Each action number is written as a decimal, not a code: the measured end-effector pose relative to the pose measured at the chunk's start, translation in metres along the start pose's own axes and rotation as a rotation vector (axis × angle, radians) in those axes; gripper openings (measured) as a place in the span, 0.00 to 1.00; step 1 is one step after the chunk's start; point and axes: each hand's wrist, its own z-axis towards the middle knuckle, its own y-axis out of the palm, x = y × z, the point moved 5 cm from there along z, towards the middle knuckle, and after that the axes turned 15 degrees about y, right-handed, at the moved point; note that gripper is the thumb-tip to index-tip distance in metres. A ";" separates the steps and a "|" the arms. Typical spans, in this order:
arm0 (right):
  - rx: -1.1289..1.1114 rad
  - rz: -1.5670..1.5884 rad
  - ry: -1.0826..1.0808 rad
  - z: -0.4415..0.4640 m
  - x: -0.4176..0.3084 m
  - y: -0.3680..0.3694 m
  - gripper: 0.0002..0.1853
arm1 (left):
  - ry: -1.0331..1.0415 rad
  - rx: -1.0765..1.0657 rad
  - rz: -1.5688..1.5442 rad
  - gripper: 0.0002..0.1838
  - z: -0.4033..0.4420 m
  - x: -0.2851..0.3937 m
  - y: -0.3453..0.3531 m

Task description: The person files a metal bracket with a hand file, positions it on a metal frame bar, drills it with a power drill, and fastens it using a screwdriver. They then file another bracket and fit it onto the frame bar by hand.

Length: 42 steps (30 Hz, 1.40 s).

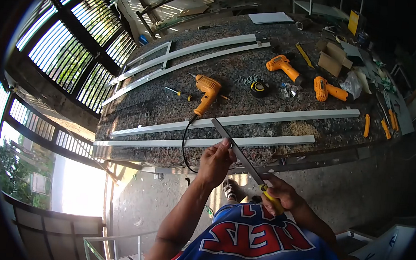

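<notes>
Room: a workshop, daylight coming through slatted windows on the left; concrete floor stretches from the table's near side toward the right, giving open room beside the person.
Table: wide, with a worn, mottled top; its near edge runs just beyond the hands, and its right end carries scraps and tools.
White frame pieces: joined at the far left, reaching the table's left edge.
White strips: a farther one and a nearer one lie lengthwise near the near edge, a narrow gap between them; the mottled top shows between the farther strip and the tools beyond.
Corded drill: mid-table, its black cord passing over both strips and off the near edge.
Other orange drills: one beyond the tape measure, another to the right, near an open cardboard box.
File: grey blade, yellow handle, held slantwise in front of the body; its tip appears over the strips, contact impossible to tell.
Left hand: pinching the blade of the file.
Right hand: closed around the handle.
Tape measure: black and yellow, between the corded drill and the other drills.
</notes>
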 end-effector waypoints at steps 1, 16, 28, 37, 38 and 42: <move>0.013 0.017 -0.027 0.005 -0.004 0.001 0.26 | -0.067 -0.014 0.033 0.21 -0.002 -0.012 -0.001; -0.059 -0.017 0.014 0.001 -0.018 0.014 0.26 | 0.009 0.046 -0.042 0.20 0.014 0.022 -0.005; -0.081 0.145 -0.199 0.042 -0.042 0.034 0.30 | 0.486 0.068 0.267 0.14 -0.004 -0.002 0.037; -0.108 0.133 -0.108 0.039 -0.024 0.022 0.29 | 0.560 0.092 0.399 0.17 0.003 -0.001 0.025; -0.092 0.112 -0.082 0.038 -0.023 0.028 0.29 | 0.571 0.130 0.408 0.18 0.013 0.005 0.013; -0.003 -0.152 0.013 -0.004 -0.003 0.015 0.27 | 0.435 0.196 0.133 0.18 0.073 0.035 -0.086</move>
